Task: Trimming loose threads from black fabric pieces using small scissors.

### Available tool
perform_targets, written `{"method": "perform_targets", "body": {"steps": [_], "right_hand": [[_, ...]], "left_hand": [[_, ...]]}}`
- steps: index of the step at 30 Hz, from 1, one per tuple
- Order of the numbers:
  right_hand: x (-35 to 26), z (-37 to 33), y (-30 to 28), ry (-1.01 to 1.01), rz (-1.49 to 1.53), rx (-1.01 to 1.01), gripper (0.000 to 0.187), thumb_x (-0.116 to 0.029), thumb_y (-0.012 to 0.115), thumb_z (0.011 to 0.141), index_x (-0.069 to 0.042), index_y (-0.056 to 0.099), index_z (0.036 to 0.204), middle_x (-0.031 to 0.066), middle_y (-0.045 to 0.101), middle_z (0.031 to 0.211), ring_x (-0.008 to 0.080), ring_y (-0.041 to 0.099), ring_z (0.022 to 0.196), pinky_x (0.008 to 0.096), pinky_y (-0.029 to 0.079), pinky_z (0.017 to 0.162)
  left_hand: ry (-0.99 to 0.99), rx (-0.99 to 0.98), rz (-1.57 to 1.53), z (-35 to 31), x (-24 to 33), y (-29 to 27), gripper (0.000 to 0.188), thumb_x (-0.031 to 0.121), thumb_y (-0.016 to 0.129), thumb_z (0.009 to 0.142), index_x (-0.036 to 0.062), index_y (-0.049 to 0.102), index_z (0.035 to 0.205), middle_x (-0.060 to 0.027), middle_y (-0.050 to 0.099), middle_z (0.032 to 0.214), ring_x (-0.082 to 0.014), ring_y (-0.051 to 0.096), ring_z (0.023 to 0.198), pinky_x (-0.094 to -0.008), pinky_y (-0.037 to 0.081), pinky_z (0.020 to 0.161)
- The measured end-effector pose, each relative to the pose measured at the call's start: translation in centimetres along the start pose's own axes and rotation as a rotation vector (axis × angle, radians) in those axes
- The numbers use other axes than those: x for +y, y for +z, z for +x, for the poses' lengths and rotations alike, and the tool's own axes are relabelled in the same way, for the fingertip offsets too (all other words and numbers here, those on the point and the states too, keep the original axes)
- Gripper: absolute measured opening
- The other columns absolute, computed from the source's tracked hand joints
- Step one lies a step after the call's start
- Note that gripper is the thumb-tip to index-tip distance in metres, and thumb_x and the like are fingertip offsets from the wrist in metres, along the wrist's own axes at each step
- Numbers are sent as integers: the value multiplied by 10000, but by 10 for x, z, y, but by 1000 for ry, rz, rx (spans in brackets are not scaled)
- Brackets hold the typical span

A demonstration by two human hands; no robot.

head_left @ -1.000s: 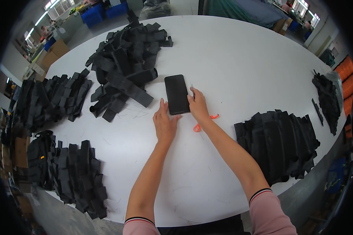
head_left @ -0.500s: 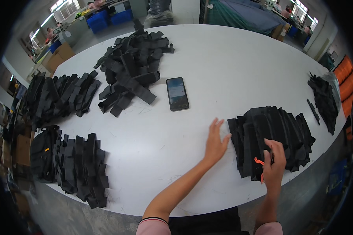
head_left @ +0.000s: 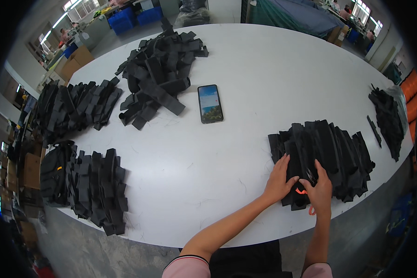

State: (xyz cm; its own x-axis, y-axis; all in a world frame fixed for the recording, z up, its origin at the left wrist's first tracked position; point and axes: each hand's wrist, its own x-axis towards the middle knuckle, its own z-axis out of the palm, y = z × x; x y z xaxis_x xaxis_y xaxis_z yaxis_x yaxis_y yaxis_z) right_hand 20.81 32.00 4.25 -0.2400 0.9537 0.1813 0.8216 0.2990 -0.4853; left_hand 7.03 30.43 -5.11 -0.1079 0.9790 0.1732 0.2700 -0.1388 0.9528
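The stack of strips (head_left: 338, 160) at right looked like matt black cloth — flat and dull. The loose pile of strips (head_left: 160, 72) had the same fabric finish. The phone's screen (head_left: 211, 104) was smooth and glossy, like glass. The white tabletop (head_left: 194, 171) looked smooth, with a soft sheen — and the floor (head_left: 148, 259) resembled mottled grey concrete. A box (head_left: 82, 56) was matt brown cardboard.

A lit phone (head_left: 211, 104) lies on the table (head_left: 194, 185).
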Motion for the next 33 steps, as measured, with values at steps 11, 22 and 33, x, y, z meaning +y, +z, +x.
{"method": "perform_targets", "body": {"steps": [11, 22, 33], "right_hand": [[-73, -24, -52, -13, 224, 113, 681, 44, 745, 594, -41, 499, 1223, 109, 490, 1055, 244, 557, 929, 321, 480, 750], [-100, -93, 74, 318, 1157, -618, 614, -25, 727, 714, -27, 425, 1248, 61, 480, 1078, 134, 501, 997, 259, 452, 836], [-103, -108, 67, 256, 1056, -701, 428, -99, 683, 797, -17, 513, 1181, 26, 551, 1007, 44, 494, 750, 188, 413, 616]], "left_hand": [[-40, 323, -60, -30, 13, -29, 637, 150, 579, 875, 7, 247, 1398, -194, 283, 1440, -323, 317, 1317, -376, 280, 1069], [-415, 265, -857, -131, 48, -110, 466, 153, 514, 924, 7, 370, 1342, -101, 498, 1290, -223, 569, 1076, -348, 473, 896], [-399, 316, -740, -162, 51, -115, 356, -10, 411, 872, -16, 420, 1228, -145, 548, 1207, -227, 603, 1023, -330, 489, 865]]}}
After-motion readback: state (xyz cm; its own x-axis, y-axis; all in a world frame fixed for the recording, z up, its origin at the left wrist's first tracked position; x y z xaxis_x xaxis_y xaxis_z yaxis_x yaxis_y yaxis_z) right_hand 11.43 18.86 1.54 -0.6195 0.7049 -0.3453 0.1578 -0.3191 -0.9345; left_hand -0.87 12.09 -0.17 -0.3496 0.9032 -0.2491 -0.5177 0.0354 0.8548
